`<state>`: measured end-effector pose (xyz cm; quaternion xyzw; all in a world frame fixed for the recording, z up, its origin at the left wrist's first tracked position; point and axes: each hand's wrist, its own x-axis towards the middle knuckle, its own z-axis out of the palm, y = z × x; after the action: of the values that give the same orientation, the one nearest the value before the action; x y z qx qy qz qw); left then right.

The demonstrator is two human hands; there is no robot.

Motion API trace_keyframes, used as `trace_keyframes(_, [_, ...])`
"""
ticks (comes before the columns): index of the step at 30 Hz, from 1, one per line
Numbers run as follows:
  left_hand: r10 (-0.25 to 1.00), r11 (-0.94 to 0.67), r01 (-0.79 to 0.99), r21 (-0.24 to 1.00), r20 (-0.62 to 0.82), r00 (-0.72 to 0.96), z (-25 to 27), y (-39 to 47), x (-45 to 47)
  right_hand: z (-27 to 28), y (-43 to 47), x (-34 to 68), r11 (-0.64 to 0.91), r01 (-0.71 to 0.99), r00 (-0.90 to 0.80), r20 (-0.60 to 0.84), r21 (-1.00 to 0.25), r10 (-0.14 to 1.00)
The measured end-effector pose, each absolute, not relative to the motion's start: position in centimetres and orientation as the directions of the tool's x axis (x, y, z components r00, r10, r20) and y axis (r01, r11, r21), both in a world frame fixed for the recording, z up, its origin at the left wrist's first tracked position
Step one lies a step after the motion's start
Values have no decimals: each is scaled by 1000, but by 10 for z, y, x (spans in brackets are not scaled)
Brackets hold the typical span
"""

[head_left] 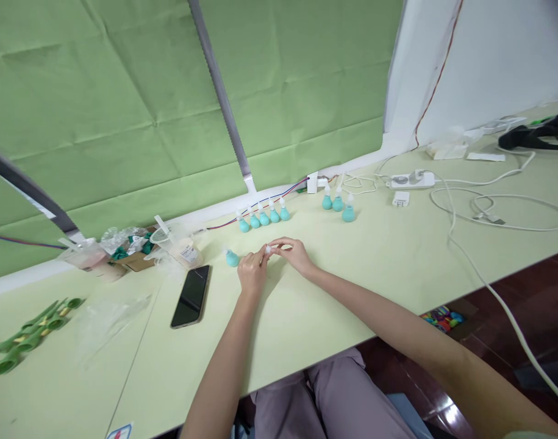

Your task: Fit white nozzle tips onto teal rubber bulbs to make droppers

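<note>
My left hand (252, 268) and my right hand (297, 255) meet over the table, fingertips pinched on a small white piece (268, 249). It looks like the white tops on the bottles nearby, but most of it is hidden by my fingers. Just left of my left hand, a teal bulb-shaped bottle (232, 258) with a white top stands close by. Beyond my hands is a row of several similar teal bottles (264, 218) with pale tips. Three more teal bottles (338, 203) are grouped to the right of that row.
A black phone (191, 297) lies left of my hands. Plastic cups (180, 245) and a cardboard box (135, 261) are behind it. Green tube-like parts (29, 335) lie far left. A power strip (411, 179), a white adapter (400, 199) and loose cables spread across the right side.
</note>
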<state>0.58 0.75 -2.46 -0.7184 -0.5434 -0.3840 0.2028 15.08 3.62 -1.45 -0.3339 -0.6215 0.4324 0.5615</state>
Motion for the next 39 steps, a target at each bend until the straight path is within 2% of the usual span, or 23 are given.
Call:
trace_keyframes(5, [668, -351, 935, 55, 715, 209, -24, 8, 5, -19, 46, 154, 306, -164, -175, 333, -938, 927])
trace_keyframes(11, [684, -381, 923, 60, 690, 238, -15, 6, 8, -24, 56, 156, 282, -157, -147, 304, -947, 941])
trace_keyframes(13, [698, -386, 920, 71, 674, 241, -15, 8, 7, -26, 62, 162, 295, -75, -122, 303, -953, 945])
trace_keyframes(15, [730, -379, 922, 86, 640, 240, -16, 11, 4, -26, 67, 170, 364, 112, -121, 351, -925, 929])
trace_keyframes(18, [792, -354, 927, 122, 567, 228, -20, 15, -1, -27, 70, 181, 470, 435, -167, 444, -768, 880])
trace_keyframes(20, [820, -331, 931, 155, 536, 202, -22, 15, -4, -28, 69, 185, 482, 557, -204, 452, -677, 869])
trace_keyframes(24, [842, -295, 928, 226, 520, 141, -22, 15, -6, -29, 64, 183, 472, 644, -256, 412, -602, 875])
trace_keyframes(31, [848, -280, 917, 283, 520, 99, -23, 15, -6, -29, 63, 179, 513, 686, -324, 415, -516, 850])
trace_keyframes(35, [795, -218, 929, 300, 606, -9, -14, 9, -4, -31, 65, 180, 509, 682, -335, 394, -525, 856])
trace_keyframes(39, [585, -14, 926, 378, 754, -298, 1, 1, -7, -31, 65, 181, 523, 679, -349, 400, -515, 847])
